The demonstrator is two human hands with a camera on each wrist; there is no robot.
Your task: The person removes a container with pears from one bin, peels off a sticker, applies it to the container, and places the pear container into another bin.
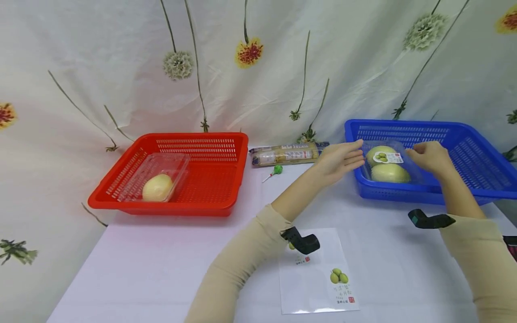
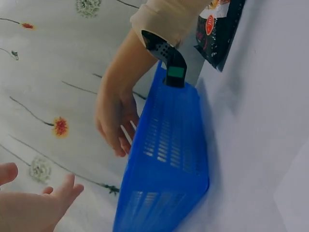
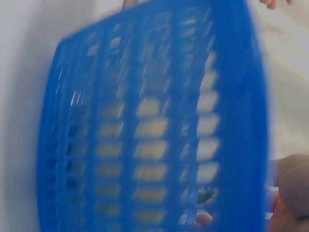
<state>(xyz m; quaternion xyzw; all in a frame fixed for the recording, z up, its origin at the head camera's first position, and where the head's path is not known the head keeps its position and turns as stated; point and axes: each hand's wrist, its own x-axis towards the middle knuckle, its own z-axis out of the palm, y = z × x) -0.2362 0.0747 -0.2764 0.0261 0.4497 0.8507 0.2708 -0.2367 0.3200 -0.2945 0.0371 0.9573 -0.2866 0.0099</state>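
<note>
Blue slotted plastic basket point(image 1: 478, 152) holds, at its left end, a clear plastic box point(image 1: 388, 160) with two pale yellow-green fruits point(image 1: 390, 174). The left hand point(image 1: 340, 160), fingers straight, is at the box's left side; the right hand point(image 1: 431, 157), fingers loosely bent, is by its right; whether either touches is unclear. Only the left wrist view clearly shows a dark printed packet point(image 2: 221, 34), cut off above. The right wrist view is mostly blurred basket wall.

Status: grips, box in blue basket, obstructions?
Left grip, fingers straight, and right grip flank box; contact unclear. Box sits in blue basket, two fruits showing. Nothing visible blocking above.
</note>
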